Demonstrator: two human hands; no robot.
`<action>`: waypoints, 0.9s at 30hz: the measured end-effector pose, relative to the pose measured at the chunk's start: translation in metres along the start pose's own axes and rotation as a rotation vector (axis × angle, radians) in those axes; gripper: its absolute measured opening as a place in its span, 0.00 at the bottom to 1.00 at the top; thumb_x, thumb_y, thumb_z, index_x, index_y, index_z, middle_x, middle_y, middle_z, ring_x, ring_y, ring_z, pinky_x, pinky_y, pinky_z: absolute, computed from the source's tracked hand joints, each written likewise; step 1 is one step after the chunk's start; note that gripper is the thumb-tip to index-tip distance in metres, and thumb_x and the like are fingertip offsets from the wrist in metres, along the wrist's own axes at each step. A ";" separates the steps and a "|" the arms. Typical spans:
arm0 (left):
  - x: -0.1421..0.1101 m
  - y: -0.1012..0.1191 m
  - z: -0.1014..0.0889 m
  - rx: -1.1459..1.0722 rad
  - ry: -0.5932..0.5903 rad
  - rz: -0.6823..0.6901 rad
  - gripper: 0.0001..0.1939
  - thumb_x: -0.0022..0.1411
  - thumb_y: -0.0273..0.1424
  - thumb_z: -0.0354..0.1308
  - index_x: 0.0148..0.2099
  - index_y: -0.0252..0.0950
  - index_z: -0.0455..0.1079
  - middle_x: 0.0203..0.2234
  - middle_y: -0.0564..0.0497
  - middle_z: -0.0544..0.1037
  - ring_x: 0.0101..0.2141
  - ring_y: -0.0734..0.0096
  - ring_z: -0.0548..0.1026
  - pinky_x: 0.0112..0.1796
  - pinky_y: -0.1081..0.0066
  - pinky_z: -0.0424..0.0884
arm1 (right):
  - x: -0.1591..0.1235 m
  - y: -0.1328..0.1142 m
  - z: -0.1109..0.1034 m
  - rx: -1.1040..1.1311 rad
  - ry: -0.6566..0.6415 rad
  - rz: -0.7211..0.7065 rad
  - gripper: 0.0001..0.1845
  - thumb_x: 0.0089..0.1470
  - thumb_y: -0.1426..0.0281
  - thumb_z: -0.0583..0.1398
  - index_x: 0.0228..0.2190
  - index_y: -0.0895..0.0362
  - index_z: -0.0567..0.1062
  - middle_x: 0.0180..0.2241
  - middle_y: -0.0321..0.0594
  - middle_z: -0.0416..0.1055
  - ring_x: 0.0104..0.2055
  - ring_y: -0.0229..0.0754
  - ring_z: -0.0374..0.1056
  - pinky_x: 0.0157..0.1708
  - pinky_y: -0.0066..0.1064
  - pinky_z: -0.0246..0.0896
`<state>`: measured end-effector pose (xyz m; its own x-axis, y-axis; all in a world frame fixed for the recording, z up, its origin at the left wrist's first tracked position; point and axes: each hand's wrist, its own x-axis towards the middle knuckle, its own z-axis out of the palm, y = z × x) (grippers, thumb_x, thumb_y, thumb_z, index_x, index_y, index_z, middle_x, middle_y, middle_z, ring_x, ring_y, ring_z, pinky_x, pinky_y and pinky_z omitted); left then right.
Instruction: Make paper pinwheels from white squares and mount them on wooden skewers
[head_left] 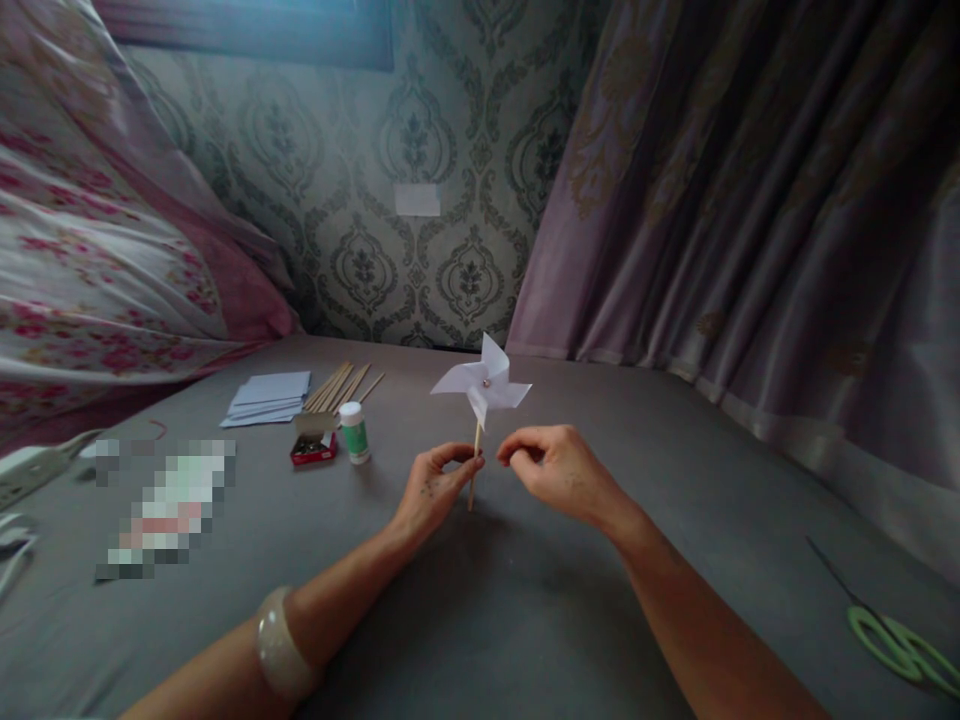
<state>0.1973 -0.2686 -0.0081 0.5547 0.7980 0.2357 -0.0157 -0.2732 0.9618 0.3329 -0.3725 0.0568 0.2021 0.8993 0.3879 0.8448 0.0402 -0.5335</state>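
Note:
A white paper pinwheel (495, 386) with a small metal pin at its centre stands upright on a thin wooden stick (478, 440). My left hand (439, 483) pinches that stick between thumb and fingers below the blades, and the stick's lower end shows beneath the grip. Just right of the stick, apart from it, is my right hand (559, 468), its fingers curled in with nothing visible in them. The palm side of the right hand is hidden.
Left of the hands are a white bottle with a green label (355, 434), a small red box of pins (313, 447), several wooden sticks (330, 388) and stacked white paper (264, 398). Green-handled scissors (892, 640) lie at right. A power strip (30, 475) sits at the left edge.

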 end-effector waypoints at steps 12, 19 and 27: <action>-0.001 0.004 0.000 -0.004 -0.009 -0.007 0.13 0.49 0.38 0.63 0.34 0.34 0.78 0.31 0.49 0.81 0.36 0.64 0.76 0.41 0.70 0.70 | -0.002 0.002 -0.012 -0.226 -0.208 0.072 0.16 0.47 0.74 0.54 0.33 0.52 0.80 0.32 0.38 0.78 0.35 0.43 0.73 0.34 0.30 0.62; -0.001 0.002 0.002 -0.009 -0.011 -0.011 0.13 0.50 0.38 0.62 0.35 0.35 0.78 0.32 0.49 0.81 0.37 0.65 0.76 0.42 0.70 0.69 | 0.004 0.001 -0.012 -0.037 0.205 0.106 0.29 0.49 0.74 0.53 0.55 0.58 0.66 0.29 0.37 0.77 0.25 0.37 0.68 0.28 0.27 0.59; 0.000 0.001 0.002 0.008 -0.003 -0.011 0.13 0.49 0.38 0.62 0.34 0.35 0.78 0.31 0.49 0.81 0.36 0.64 0.76 0.41 0.70 0.69 | -0.002 0.003 -0.014 -0.119 -0.341 0.073 0.17 0.44 0.76 0.53 0.27 0.52 0.80 0.28 0.36 0.78 0.31 0.40 0.72 0.29 0.27 0.60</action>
<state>0.1986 -0.2702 -0.0075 0.5576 0.7990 0.2249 -0.0030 -0.2689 0.9632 0.3419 -0.3805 0.0645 0.1041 0.9922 0.0688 0.8899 -0.0621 -0.4519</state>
